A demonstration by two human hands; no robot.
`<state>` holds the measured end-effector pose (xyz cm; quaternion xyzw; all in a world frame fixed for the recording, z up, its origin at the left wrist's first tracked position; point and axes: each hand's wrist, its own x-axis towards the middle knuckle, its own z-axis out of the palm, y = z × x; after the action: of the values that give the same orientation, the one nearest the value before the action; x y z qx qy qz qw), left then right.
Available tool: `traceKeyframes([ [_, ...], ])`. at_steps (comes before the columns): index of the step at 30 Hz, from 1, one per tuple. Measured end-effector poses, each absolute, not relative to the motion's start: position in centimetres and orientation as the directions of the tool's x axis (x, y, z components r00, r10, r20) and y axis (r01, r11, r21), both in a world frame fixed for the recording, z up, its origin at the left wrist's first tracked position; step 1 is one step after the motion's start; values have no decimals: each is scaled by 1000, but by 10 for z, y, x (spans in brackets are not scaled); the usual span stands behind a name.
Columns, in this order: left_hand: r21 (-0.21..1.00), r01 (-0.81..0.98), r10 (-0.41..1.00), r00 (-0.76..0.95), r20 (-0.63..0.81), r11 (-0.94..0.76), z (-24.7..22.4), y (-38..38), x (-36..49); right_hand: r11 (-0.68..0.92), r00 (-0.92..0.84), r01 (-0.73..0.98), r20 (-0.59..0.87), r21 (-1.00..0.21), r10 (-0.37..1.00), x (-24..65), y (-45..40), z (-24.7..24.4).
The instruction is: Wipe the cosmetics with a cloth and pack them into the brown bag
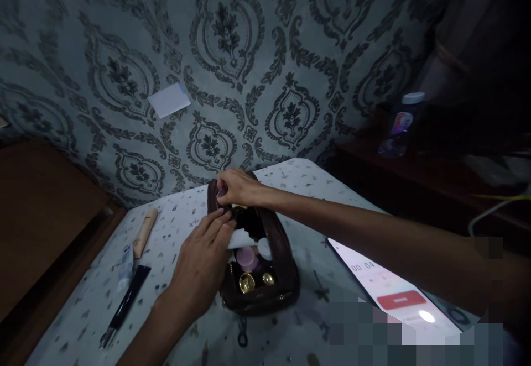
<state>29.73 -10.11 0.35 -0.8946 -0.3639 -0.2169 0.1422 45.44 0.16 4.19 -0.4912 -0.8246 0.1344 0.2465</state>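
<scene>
A dark brown toiletry bag (286, 261) stands unzipped on the patterned white cloth. My left hand (203, 255) lies over its left side, fingers stretched out and reaching across the opening; the thumb is hidden. At the bag's far end my right hand (238, 187) is closed in a pinch, with a small pinkish edge showing at the fingers that I cannot identify. Inside the bag are a pink-lidded jar (246, 259), a white item (240, 239) beside my left fingers, a white round lid (264, 249) and two shiny gold caps, one of them (246, 283) nearer the left.
Left of the bag lie a beige tube (145, 232), a clear whitish tube (125, 266) and a black tube (129, 299). A phone (385, 288) with a lit timer lies under my right forearm. A bottle (400, 125) stands on the dark side table (365, 158). Patterned wall behind.
</scene>
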Motion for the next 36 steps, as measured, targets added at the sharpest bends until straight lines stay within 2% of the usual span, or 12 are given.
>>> traceKeyframes([
  [3,-78,705,585,640,498,-705,2,-101,297,498,-413,764,281,-412,866,452,-1,41],
  [5,-74,702,583,640,500,-708,2,-101,296,494,-407,758,283,-426,868,452,-2,41],
  [8,-73,712,593,633,499,-699,3,-102,296,488,-383,709,303,-509,872,456,-1,45],
  [11,-68,715,602,632,488,-695,3,-103,295,514,-320,594,405,-618,857,465,1,54],
  [14,-29,715,623,627,468,-698,3,-104,294,548,-140,421,545,-723,827,478,6,65],
  [16,44,690,620,619,482,-723,6,-104,293,579,7,288,606,-763,795,488,9,71],
  [19,248,621,627,520,580,-744,23,-102,295,616,113,80,621,-784,776,498,6,76],
  [22,460,607,725,304,618,-647,54,-97,302,620,76,-83,616,-780,784,496,-7,83],
  [24,564,561,775,254,579,-605,75,-90,308,629,10,-129,633,-766,774,487,-21,90],
  [29,830,283,852,376,365,-480,95,-75,319,714,-186,-42,708,-699,682,470,-53,108],
  [33,932,39,915,213,344,-360,91,-77,325,767,-160,74,752,-637,640,481,-67,100],
  [36,955,-91,951,102,292,-284,88,-79,332,686,-186,110,663,-720,725,493,-73,81],
])
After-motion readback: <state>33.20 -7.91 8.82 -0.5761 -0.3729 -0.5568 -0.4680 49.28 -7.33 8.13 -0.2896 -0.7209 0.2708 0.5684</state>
